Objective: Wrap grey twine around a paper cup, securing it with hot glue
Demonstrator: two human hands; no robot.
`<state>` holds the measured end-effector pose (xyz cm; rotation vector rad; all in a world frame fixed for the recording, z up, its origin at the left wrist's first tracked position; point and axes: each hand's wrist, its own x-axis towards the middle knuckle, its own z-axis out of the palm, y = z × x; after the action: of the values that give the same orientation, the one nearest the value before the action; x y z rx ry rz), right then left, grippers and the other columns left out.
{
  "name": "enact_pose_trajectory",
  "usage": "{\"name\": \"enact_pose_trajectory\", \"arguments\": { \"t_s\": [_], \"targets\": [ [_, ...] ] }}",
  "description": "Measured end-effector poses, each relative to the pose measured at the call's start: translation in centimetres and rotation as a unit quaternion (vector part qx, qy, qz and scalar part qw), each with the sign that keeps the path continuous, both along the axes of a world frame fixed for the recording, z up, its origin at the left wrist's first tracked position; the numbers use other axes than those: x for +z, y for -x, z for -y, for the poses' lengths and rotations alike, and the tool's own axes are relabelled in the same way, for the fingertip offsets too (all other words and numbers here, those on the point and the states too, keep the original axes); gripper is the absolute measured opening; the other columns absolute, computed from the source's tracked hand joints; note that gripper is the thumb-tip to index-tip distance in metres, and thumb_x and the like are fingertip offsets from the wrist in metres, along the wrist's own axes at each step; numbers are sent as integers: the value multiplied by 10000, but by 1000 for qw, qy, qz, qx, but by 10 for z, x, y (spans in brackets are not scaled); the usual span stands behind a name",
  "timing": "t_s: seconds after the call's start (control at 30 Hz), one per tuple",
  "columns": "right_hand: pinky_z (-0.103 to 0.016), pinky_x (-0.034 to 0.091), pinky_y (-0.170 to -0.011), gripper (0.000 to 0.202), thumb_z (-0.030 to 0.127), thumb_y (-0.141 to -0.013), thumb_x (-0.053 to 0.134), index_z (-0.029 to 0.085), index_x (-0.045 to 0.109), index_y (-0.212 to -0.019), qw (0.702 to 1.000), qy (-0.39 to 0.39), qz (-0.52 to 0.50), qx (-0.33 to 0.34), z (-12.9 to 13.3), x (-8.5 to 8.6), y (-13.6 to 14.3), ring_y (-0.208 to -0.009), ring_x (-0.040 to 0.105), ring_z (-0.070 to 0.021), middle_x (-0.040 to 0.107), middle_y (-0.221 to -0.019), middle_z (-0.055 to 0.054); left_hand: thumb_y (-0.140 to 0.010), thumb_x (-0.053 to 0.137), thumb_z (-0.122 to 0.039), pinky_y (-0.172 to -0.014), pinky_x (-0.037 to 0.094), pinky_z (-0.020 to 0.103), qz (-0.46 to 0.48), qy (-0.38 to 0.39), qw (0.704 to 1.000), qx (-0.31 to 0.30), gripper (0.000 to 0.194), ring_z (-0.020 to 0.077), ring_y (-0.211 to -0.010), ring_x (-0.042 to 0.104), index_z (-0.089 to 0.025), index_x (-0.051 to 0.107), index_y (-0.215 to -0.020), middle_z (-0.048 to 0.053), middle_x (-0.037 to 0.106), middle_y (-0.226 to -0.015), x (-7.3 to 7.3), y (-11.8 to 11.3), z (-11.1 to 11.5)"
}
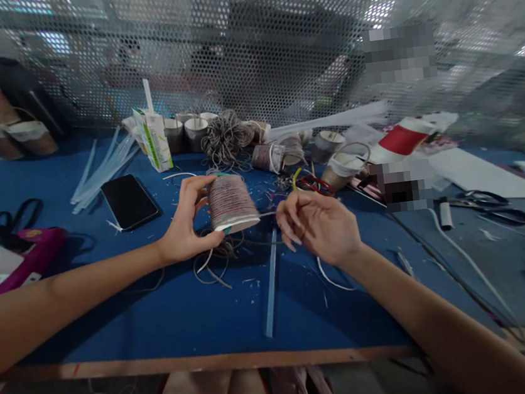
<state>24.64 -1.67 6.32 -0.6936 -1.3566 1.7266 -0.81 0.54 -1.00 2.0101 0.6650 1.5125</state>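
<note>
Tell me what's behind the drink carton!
A mesh screen rises behind the drink carton, and grey cups peek out past its side. Whatever is straight behind the carton is covered up, so I can't see that.

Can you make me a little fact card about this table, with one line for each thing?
Left hand: holds a string-wrapped cup
Right hand: holds a thin cord leading to the cup
Table: blue
Phone: lying flat, screen dark
Drink carton: standing, with a straw
Scissors: far right
</note>
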Motion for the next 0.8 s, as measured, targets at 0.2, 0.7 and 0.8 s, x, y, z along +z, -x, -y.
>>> {"name": "enact_pose_trajectory", "arguments": {
  "t_s": [0.2,0.7,0.8],
  "targets": [
    [-335,578,-700,286,426,-838,649,183,634,-688,978,-87,133,-137,-4,-16,2,-790,640,-180,681,-867,-68,-713,737,-366,-1021,508,484,-15,5,1000,13,771,263,-1181,513,-328,405,-1407,92,382,-1326,2,0,1],
    [-455,381,-893,330,485,-958,463,251,579,-756,898,-394,185,-62,29,-5,3,-925,491,-260,760,-1029,-55,-651,808,-346,-948,589,463,-83,-4,994,68,782,249,-1137,516,-299,483,-1361,73,418,-1218,10,-3,2],
    [-453,377,-896,362,502,-964,449,248,571,-737,904,-377,198,-46,26,-6,3,-921,483,-255,754,-1045,-60,-654,811,-349,-957,587,462,-88,0,993,72,781,239,-1125,525,-292,478,-1358,73,422,-1221,12,-3,3]
  ]
}}
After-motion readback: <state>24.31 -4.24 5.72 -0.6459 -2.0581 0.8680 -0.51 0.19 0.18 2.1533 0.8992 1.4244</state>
